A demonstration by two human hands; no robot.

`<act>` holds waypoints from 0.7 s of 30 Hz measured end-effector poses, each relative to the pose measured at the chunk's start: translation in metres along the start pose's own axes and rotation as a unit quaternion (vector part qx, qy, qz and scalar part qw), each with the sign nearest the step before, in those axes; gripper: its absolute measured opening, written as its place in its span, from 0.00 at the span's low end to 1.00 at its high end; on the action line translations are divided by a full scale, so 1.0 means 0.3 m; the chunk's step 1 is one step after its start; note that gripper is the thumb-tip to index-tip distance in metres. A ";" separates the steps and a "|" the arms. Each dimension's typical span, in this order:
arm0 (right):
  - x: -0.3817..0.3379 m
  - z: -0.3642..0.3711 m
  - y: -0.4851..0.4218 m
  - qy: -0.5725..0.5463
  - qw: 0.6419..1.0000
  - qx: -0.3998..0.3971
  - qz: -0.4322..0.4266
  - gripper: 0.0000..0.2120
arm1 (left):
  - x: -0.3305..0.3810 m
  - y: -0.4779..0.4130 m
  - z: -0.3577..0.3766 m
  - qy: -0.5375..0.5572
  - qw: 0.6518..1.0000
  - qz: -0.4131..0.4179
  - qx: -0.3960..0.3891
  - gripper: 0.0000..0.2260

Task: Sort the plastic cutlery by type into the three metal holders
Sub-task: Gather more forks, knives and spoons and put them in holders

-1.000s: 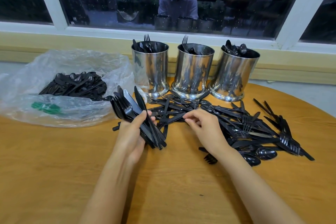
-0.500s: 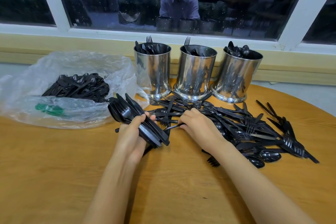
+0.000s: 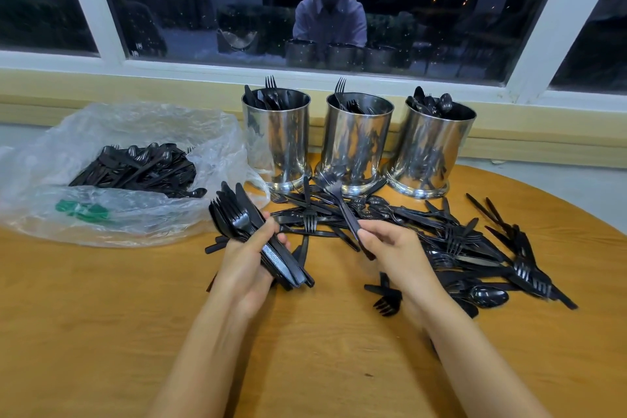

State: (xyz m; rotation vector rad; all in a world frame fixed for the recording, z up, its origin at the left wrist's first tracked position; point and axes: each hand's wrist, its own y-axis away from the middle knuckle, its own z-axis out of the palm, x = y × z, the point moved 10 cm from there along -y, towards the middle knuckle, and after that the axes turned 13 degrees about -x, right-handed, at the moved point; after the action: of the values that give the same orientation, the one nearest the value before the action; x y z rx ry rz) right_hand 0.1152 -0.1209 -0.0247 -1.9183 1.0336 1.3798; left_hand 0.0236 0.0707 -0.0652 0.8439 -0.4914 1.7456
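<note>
Three shiny metal holders stand in a row at the table's far edge: the left holder (image 3: 276, 139), the middle holder (image 3: 356, 142) and the right holder (image 3: 432, 149), each with black cutlery sticking out. A loose pile of black plastic cutlery (image 3: 441, 237) spreads in front of them. My left hand (image 3: 247, 265) grips a thick bundle of black cutlery (image 3: 251, 231), fork heads pointing up-left. My right hand (image 3: 393, 248) pinches the handle of a single black fork (image 3: 339, 200), lifted above the pile with its tines toward the middle holder.
A clear plastic bag (image 3: 135, 132) at the left holds more black cutlery (image 3: 139, 168) and something green (image 3: 83, 210). A stray fork (image 3: 386, 304) lies near my right wrist. The wooden table (image 3: 101, 316) ends at a window sill behind the holders.
My right hand has lifted one fork out of the pile and raised it. My left hand's bundle has stayed about where it was.
</note>
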 end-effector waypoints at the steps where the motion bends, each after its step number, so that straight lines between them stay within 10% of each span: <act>1: -0.004 0.020 0.012 -0.043 0.999 -0.012 -0.003 0.10 | -0.012 0.001 0.004 -0.005 1.000 -0.007 -0.002 0.03; 21: -0.126 0.211 0.060 0.127 0.971 -0.069 -0.193 0.05 | -0.082 0.011 0.052 0.014 0.998 -0.056 -0.018 0.06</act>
State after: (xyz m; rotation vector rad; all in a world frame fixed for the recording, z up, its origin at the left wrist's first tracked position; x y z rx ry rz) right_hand 0.0606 -0.0708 -0.0090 -2.2950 0.6354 1.0277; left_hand 0.0292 0.0430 -0.0728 0.8062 -0.4468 1.6394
